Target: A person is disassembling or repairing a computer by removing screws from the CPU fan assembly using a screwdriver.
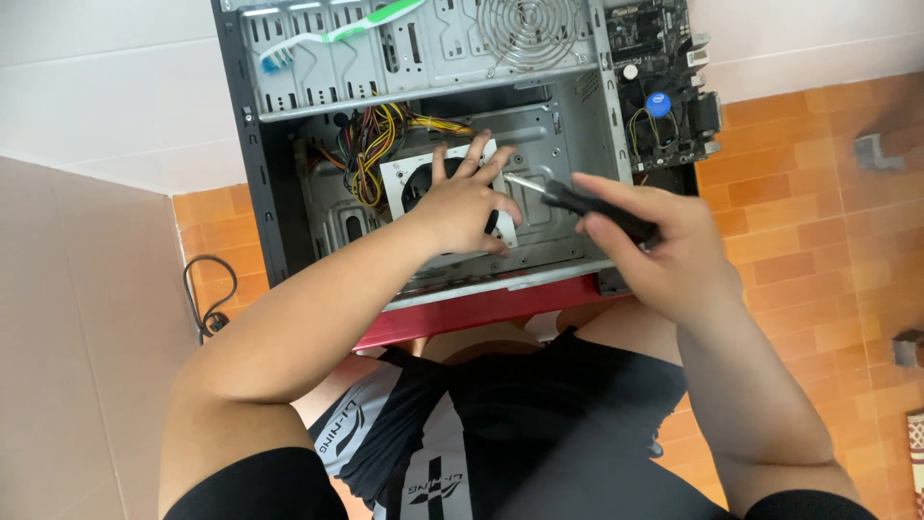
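An open grey computer case [568, 125] lies on its side in front of me. My left hand [467, 202] rests flat on a white power supply unit [404, 173] inside the case, fingers spread over its fan. My right hand [664, 246] grips a black-handled screwdriver [577, 200], its metal tip pointing left toward the unit beside my left fingers. A bundle of yellow, black and red cables [371, 144] runs from the unit's upper left.
A motherboard [664, 87] with a blue button lies right of the case on the orange tiled floor [818, 212]. A green and white toothbrush [327, 37] rests on the case's drive cage. A round fan grille [527, 29] sits at the top. A black cord [207, 299] lies at left.
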